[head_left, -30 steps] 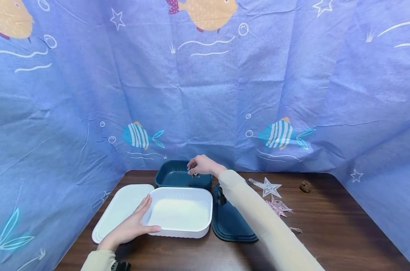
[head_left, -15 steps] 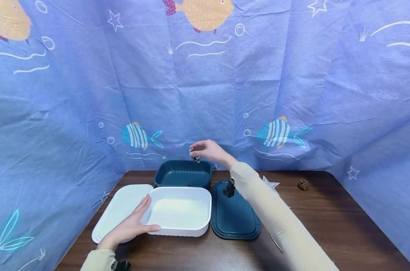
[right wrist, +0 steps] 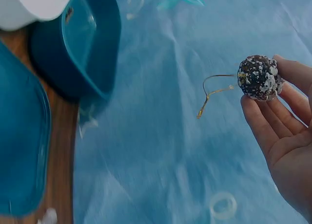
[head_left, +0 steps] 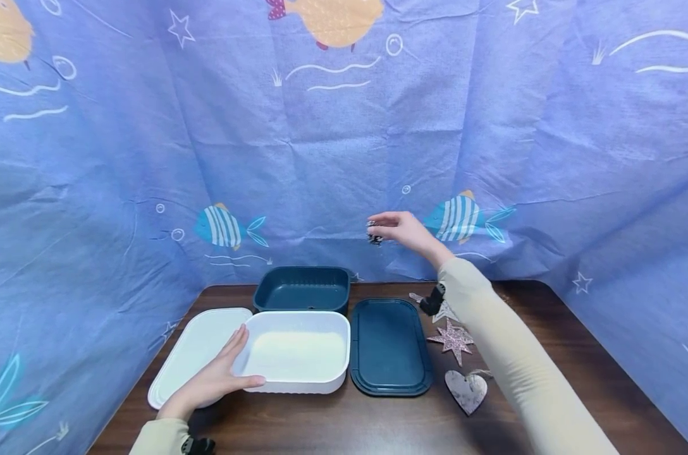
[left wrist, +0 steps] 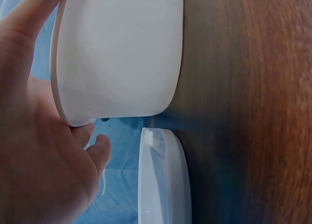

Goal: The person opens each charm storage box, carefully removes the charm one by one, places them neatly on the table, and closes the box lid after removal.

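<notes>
A pine cone ornament (right wrist: 258, 79), dark with white-tipped scales and a gold string loop, is held between the thumb and fingertips of my right hand (head_left: 406, 232). It is raised in front of the cloth, above and to the right of the dark teal box (head_left: 304, 291). My left hand (head_left: 215, 376) rests along the left end of the white box (head_left: 295, 354), thumb at its front side and fingers spread along its rim. In the left wrist view, the white box (left wrist: 117, 53) stands above the table beside that palm; part of the fingers is hidden behind it.
A white lid (head_left: 193, 354) lies left of the boxes, a dark teal lid (head_left: 389, 347) right of them. Further right lie a white star (head_left: 445, 311), a pink glitter star (head_left: 454, 341) and a heart ornament (head_left: 466, 390). Patterned blue cloth (head_left: 344, 164) hangs behind the table.
My right hand has lifted the pine cone ornament out of the teal box and carried it up and right. My left hand has stayed on the white box.
</notes>
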Available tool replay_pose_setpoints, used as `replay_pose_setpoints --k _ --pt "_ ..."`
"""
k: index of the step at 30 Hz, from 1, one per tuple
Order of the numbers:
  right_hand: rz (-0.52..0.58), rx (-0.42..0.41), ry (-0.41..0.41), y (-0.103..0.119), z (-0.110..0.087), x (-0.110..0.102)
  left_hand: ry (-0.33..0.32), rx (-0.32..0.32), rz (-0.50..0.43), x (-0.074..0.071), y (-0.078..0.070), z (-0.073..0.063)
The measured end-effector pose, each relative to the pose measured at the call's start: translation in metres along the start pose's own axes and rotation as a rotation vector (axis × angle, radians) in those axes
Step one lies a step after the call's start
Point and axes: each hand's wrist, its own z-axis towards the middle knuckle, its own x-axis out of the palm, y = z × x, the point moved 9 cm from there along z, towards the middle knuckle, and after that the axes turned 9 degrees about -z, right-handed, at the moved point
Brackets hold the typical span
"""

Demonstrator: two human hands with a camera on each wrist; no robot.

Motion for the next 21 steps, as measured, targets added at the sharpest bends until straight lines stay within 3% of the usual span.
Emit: replay_pose_setpoints --k 6,11,21 --pt "0.002 0.068 -0.078 -0.016 -0.028 -0.046 0.01 -0.025 0.008 -0.001 -0.001 -0.001" --pt "-0.078 0.104 -0.106 -0.029 -0.055 -0.077 0.021 -0.028 0.015 -0.001 -0.002 -0.001" --pt "-0.133 0.189 -0.15 -0.051 -0.104 -0.12 0.017 -0.009 0.028 0.0 -0.004 -0.001"
